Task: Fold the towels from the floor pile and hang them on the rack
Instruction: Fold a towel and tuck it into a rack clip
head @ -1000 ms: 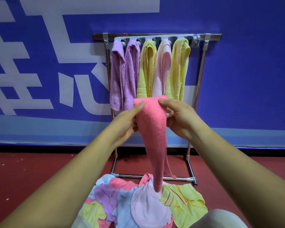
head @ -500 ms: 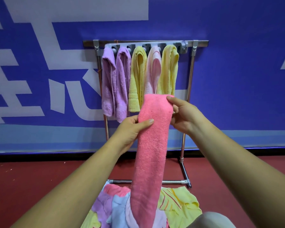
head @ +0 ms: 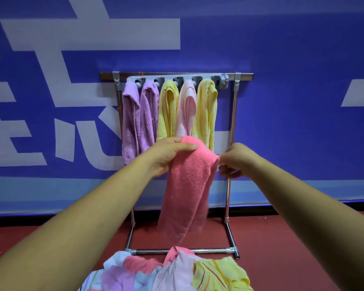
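Closest to me, at the bottom of the view, the floor pile [head: 177, 274] is a loose heap of towels in pink, lilac, pale blue and yellow, some with stripes. It sits on the red floor [head: 292, 238] just in front of the rack's base bar.

Both of my bare forearms reach forward over the heap. My left hand [head: 168, 154] grips the top of the pink towel [head: 187, 190]: the thumb lies across the front of its folded upper edge and the fingers are wrapped behind it. The towel is folded into a long narrow strip and hangs straight down from that grip, its lower end clear of the heap and in front of the rack's lower part.

My right hand [head: 237, 160] is at the towel's upper right edge with its fingers curled. It is blurred, so I cannot tell whether those fingers pinch the cloth or only touch it.

Beyond the hands stands the rack [head: 244, 76], a metal frame with a grey row of hooks along its top bar. Five folded towels hang there side by side: two lilac towels [head: 130, 122] on the left, then a yellow towel [head: 166, 110], a pale pink towel [head: 185, 110] and a second yellow one [head: 206, 110]. The pink towel's top covers their lower ends.

Behind everything is a blue wall [head: 292, 101] with large white characters.
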Available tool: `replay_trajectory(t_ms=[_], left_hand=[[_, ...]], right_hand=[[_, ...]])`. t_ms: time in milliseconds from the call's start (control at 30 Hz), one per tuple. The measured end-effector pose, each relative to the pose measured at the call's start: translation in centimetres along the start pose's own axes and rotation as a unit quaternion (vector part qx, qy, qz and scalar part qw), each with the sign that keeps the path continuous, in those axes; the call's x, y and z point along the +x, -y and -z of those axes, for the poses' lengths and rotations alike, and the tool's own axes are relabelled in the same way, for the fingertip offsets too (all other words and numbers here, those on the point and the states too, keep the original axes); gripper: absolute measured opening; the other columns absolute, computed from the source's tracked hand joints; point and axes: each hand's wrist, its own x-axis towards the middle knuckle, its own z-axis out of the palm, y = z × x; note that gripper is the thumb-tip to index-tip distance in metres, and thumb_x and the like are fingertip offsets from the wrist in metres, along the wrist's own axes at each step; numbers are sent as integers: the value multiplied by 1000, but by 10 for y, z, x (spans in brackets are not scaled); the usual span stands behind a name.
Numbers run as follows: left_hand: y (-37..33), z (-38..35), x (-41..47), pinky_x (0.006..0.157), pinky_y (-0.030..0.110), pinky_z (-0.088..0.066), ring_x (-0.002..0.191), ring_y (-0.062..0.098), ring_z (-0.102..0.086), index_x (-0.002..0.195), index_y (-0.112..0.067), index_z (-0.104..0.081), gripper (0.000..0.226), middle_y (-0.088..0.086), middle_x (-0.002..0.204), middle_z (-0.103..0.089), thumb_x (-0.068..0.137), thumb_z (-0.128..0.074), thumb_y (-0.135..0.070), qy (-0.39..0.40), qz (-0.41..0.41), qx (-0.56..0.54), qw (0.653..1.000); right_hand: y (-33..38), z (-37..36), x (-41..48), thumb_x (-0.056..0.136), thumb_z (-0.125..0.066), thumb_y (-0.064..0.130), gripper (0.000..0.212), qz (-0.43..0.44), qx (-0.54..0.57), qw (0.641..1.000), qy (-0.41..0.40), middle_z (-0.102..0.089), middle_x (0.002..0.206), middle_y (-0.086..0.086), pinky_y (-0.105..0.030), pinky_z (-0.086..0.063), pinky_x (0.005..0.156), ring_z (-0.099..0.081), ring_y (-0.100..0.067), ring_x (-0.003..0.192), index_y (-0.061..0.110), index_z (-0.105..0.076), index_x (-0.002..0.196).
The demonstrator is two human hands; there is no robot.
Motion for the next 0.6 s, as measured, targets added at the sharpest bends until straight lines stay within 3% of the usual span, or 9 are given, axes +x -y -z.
replay_trajectory(t_ms=[67, 167, 300, 367, 433, 500, 600], left_hand=[[-12, -2, 10, 63, 21, -55, 72, 15, -68, 106, -6, -74, 19, 6, 84, -74, 88, -68, -6, 15, 9, 30, 999], [-29, -1, 25, 73, 27, -52, 79, 17, -65, 111, -8, -73, 23, 4, 90, -73, 88, -68, -11, 38, 27, 45, 998], [-40, 1, 41, 77, 28, -50, 82, 16, -64, 120, -6, -69, 33, 5, 99, -70, 88, -67, -14, 69, 37, 54, 995], [-43, 1, 50, 72, 25, -52, 78, 15, -64, 121, -4, -69, 35, 6, 99, -69, 88, -67, -14, 68, 39, 64, 995], [-45, 1, 61, 66, 24, -53, 74, 15, -63, 119, -3, -69, 32, 6, 95, -68, 88, -66, -12, 72, 40, 62, 995], [-47, 0, 70, 65, 23, -53, 73, 14, -63, 120, -4, -69, 32, 5, 95, -69, 89, -66, -12, 96, 41, 68, 992], [-44, -4, 86, 70, 26, -46, 70, 11, -60, 105, -8, -68, 16, -1, 85, -66, 92, -63, -17, 134, 32, 136, 981]], right_hand=[[15, 8, 8, 93, -64, 15, 18, 118, 57, 991, -30, -70, 75, -8, -39, -60, 71, -68, -19, 69, -2, -69, 91], [35, 14, 17, 100, -59, 22, 24, 181, 216, 955, 96, -71, 100, -18, -41, -49, 90, -63, -27, 92, 9, -78, 97], [44, 23, 32, 98, -57, 25, 38, 162, 215, 945, 184, -60, 100, -23, -42, -42, 86, -56, -32, 86, -8, -68, 113], [47, 31, 37, 96, -59, 26, 41, 151, 200, 948, 196, -59, 95, -20, -37, -45, 83, -57, -31, 80, -11, -66, 111], [49, 40, 44, 94, -64, 28, 48, 148, 170, 953, 201, -58, 104, -26, -40, -44, 86, -54, -36, 89, -16, -63, 114], [49, 51, 52, 95, -64, 19, 41, 155, 167, 954, 193, -63, 107, -26, -38, -50, 82, -59, -34, 89, -15, -63, 118], [47, 76, 65, 99, -53, 6, 21, 163, 191, 950, 185, -71, 76, -10, -23, -53, 59, -67, -18, 63, -4, -70, 90]])
